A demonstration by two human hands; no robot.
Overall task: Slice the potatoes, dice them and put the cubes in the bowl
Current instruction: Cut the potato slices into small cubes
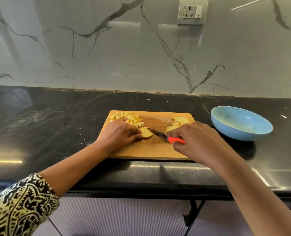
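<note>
A wooden cutting board (146, 150) lies on the black counter. My left hand (120, 134) pinches a small stack of potato slices (146, 132) near the board's middle. My right hand (195, 139) grips a knife by its red handle (176, 140), and the blade (156, 133) points left with its tip at the slices. A heap of potato cubes (129, 118) sits at the board's far left corner. More uncut slices (177, 123) lie at the far right, partly behind my right hand. A light blue bowl (241, 124) stands to the right of the board and looks empty.
The black stone counter (47, 120) runs left and right, with small white scraps scattered on it. A marble wall with a power socket (192, 11) rises behind. The counter's front edge lies just below the board.
</note>
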